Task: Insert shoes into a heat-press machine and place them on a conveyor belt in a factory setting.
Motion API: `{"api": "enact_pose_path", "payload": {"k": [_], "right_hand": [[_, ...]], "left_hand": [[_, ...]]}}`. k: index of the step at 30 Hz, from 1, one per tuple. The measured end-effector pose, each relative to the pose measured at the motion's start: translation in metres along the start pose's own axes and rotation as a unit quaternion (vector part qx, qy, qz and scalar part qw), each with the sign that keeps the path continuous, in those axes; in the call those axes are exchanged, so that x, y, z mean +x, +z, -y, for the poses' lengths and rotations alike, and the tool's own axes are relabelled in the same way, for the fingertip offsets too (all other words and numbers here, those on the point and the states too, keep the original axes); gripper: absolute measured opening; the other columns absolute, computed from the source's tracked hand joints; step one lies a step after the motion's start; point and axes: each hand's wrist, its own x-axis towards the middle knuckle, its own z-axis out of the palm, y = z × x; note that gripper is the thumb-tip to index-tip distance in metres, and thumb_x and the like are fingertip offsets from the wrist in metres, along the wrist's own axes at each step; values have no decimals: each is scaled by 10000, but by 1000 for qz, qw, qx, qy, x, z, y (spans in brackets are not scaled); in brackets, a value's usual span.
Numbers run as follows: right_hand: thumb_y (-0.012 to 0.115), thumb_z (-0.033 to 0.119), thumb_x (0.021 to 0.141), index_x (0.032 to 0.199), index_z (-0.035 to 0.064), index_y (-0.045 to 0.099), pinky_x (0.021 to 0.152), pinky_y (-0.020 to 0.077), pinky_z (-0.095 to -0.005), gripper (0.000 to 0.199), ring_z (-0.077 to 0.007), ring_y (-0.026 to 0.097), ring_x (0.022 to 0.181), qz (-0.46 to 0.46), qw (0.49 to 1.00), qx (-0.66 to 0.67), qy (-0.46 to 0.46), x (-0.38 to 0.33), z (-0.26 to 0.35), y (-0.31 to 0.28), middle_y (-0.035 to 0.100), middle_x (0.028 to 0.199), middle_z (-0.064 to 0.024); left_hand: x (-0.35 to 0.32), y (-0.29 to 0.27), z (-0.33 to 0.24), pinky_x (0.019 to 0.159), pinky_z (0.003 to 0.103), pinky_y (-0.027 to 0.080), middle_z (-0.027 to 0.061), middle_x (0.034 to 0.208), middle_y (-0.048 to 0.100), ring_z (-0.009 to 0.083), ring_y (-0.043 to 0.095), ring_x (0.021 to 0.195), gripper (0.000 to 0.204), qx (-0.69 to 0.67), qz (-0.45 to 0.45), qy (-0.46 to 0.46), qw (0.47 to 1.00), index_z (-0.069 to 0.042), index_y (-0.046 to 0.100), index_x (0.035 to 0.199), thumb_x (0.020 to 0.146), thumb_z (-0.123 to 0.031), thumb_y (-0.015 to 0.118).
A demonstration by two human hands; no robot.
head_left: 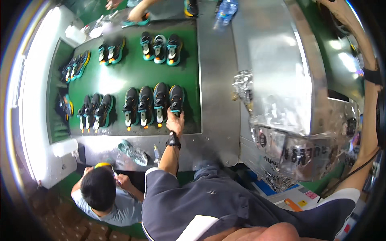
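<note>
My left hand [175, 121] is closed around the heel end of a black sneaker [176, 98] with teal and orange trim. That shoe stands at the right end of a row of similar sneakers [145, 105] on a green conveyor belt [132, 74]. On the far right, my right arm stretches forward past a metal machine housing [277, 80]. My right hand [341, 11] is at the upper right rim beside something dark. Its fingers are partly cut off, so its grip is unclear.
More sneakers [159, 50] stand farther along the belt. A plastic bottle [226, 14] lies on the metal table at the back. Another person [98, 188] sits at the lower left, and a co-worker's hand [137, 14] touches a shoe at the far edge. Crinkled foil [277, 148] wraps the housing.
</note>
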Motion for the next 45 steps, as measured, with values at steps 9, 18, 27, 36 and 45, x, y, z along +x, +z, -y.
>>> {"api": "enact_pose_path", "payload": {"k": [9, 18, 27, 36, 45], "right_hand": [[691, 118, 654, 1189, 58, 542, 906, 458, -344, 559, -273, 563, 1056, -270, 961, 65, 18, -96, -157, 15, 586, 1122, -169], [692, 125, 763, 1069, -15, 675, 597, 479, -291, 336, -125, 591, 674, -373, 854, 308, 193, -259, -118, -104, 658, 816, -91], [647, 88, 821, 991, 14, 713, 827, 482, -249, 197, -105, 618, 893, -475, 799, 319, 185, -574, -58, -120, 695, 949, -40], [576, 226, 914, 1223, 33, 590, 831, 503, -285, 365, -164, 619, 1009, -552, 622, 153, 534, -890, 84, -28, 660, 1099, -122], [775, 114, 716, 1220, 25, 576, 852, 472, -271, 549, -117, 560, 1004, -744, 297, 102, 589, -1065, 241, 70, 628, 1080, -62]], "left_hand": [[12, 20, -2, 880, 486, 471, 202, 1206, 591, 413, 597, 1048, 749, -33, 31, 32, 998, -115, 376, 1375, 771, -386, 726], [-81, -23, -54, 874, 329, 457, 162, 1063, 607, 273, 603, 918, 467, -174, 176, 365, 897, 71, 455, 1259, 872, -98, 655], [-425, -108, -275, 1074, 575, 339, 258, 1422, 406, 438, 463, 1257, 887, -330, 917, 104, 197, -44, 381, 1419, 834, -700, 504], [-634, -136, -181, 903, 453, 518, 170, 1370, 485, 297, 594, 1097, 642, -122, 969, 16, 214, -58, 366, 1424, 958, -493, 440], [-818, -151, -21, 937, 311, 429, 109, 1201, 579, 165, 534, 1077, 592, 11, 919, 351, 181, 32, 421, 1366, 924, -308, 618]]}}
